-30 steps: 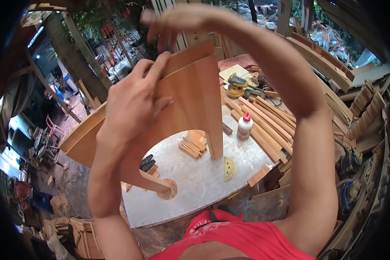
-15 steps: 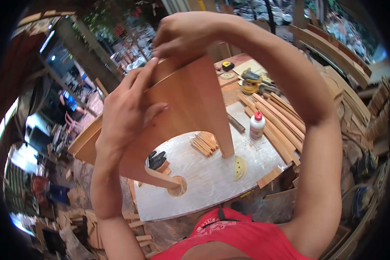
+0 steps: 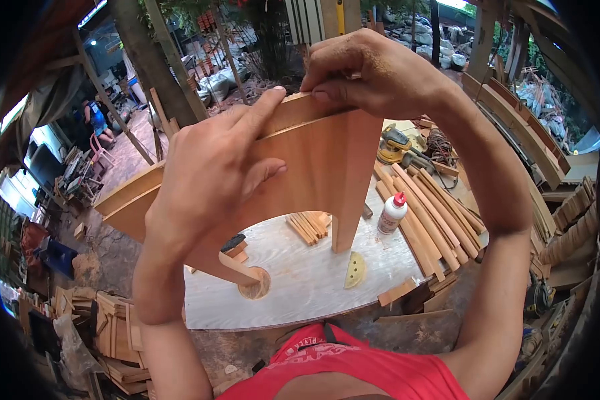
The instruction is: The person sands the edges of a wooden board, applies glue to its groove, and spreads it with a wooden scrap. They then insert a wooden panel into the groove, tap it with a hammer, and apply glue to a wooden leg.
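Grey-white showed across the top of a work table point(image 3: 300, 303) in a cluttered workshop. On it, near the middle, an arched wooden piece point(image 3: 307, 167) stood upright on two legs, its curved cutout facing the viewer. To its right lay a pile of long wooden strips point(image 3: 433, 213). The person's left hand point(image 3: 210, 160) gripped the piece, thumb flat on the near face and fingers over the top edge. The right hand point(image 3: 383, 77) bent its fingers at that same edge, just beside the left index fingertip (whether it pinched anything, one could not tell). Beyond the strips sat a yellow-and-black power tool point(image 3: 395, 143). A white bottle point(image 3: 392, 217) with a red cap stood beside them. Short sticks point(image 3: 305, 230) showed through the arch. A round tan disc point(image 3: 263, 287) lay at the left leg's foot; a yellowish half-disc point(image 3: 355, 270) lay near the right leg.
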Motion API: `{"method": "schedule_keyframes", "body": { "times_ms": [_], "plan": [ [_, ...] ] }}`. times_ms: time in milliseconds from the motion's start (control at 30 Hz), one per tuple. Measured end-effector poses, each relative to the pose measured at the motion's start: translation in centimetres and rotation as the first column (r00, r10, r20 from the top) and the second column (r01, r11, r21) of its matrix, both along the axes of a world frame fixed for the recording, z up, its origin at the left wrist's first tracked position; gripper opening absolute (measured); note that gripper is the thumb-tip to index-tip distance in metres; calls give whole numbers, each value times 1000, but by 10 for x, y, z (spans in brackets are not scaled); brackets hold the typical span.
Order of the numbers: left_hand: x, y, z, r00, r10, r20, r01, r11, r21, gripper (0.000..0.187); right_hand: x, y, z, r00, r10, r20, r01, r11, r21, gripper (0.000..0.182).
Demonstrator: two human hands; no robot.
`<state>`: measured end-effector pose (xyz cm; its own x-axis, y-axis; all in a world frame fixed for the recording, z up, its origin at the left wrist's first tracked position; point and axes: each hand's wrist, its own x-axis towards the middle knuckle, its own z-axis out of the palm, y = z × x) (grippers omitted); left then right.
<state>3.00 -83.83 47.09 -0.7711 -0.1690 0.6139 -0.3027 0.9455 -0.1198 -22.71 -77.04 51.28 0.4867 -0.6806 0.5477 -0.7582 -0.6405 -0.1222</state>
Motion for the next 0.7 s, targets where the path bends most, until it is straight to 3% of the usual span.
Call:
{"method": "schedule_keyframes", "body": {
  "times_ms": [300,400,467,533,567,600,700],
  "plan": [
    [-3,1,2,1000,9,23,-10,999,47,78,-6,-8,-11,996,94,2,-93,988,-121,9],
    [-1,5,4,998,34,52,-37,998,57,78,-5,-1,-5,999,53,10,-53,998,-28,14],
    [-1,1,0,1000,-3,21,2,1000,16,79,-2,8,14,989,-147,20,136,953,269,29],
    [-3,0,0,1000,-3,27,3,1000,4,80,-12,-7,24,951,-22,307,-8,995,98,42],
    [-3,2,2,999,21,45,-21,1000,13,80,-19,-9,37,966,8,259,-1,1000,-27,62],
    [-4,2,3,997,50,58,-52,998,22,80,-22,3,47,928,192,319,-240,963,119,56],
    [-5,1,4,997,43,64,-44,999,13,82,-15,-11,53,973,13,229,-71,967,246,65]
  ]
}}
